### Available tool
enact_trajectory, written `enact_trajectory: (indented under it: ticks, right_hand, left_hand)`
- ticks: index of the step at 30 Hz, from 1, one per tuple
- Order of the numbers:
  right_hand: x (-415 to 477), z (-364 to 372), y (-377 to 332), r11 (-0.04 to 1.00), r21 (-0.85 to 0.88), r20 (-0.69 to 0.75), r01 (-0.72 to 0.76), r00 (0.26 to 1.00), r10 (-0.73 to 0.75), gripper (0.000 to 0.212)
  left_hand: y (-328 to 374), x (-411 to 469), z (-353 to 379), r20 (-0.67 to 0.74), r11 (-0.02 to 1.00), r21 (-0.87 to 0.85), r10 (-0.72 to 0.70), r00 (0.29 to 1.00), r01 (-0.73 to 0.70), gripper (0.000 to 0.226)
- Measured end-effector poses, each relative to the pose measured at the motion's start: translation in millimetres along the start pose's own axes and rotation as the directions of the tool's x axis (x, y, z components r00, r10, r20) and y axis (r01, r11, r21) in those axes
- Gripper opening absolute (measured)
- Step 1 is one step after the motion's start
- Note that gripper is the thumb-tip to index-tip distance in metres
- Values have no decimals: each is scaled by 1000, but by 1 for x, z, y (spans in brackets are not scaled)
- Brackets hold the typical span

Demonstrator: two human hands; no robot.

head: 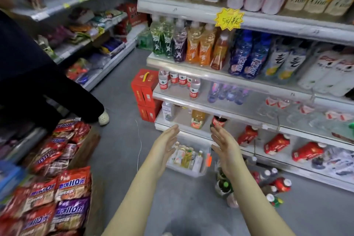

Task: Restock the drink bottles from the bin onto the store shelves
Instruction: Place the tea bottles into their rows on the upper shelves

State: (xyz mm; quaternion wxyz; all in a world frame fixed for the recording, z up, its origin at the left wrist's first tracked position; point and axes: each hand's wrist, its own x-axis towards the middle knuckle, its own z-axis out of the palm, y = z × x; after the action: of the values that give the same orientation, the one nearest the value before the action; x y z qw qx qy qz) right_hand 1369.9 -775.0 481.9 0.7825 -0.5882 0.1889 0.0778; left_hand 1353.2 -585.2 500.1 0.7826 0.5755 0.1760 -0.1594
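Both hands are empty. The left hand (166, 144) and the right hand (223, 144) are held out flat in the middle of the frame, fingers straight, palms facing each other. They hover over the clear bin (188, 173), which sits on the floor against the foot of the shelves (239, 110).

The bin's bottles (184, 156) stand upright and tightly packed, so by the look of it most of the restocking is still to do. The lower shelf just above has room: only a juice bottle (197, 120) and a cola bottle (218, 121) stand at its near end, with bare board around them. The upper rows look full.

More loose bottles (275, 185) lie scattered on the floor at lower right, just beside the bin — easy to kick. Snack packets (63, 188) are heaped at lower left, red cartons (145, 90) are stacked at the shelf's end, and another person's leg (57, 94) stands at the left, so the aisle is tight.
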Motion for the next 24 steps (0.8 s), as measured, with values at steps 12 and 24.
enact_trajectory:
  ticks: [12,24]
  right_hand:
    - [105,-3,48,960,4,-40,-279,959,279,38]
    - [270,18,130,841,63,-33,-537,841,539,40]
  left_hand:
    - [-32,102,-24,-183,979,-174,-137,973,105,21]
    - [-94,235,-78,-352,949,-114,-317,881,295,23]
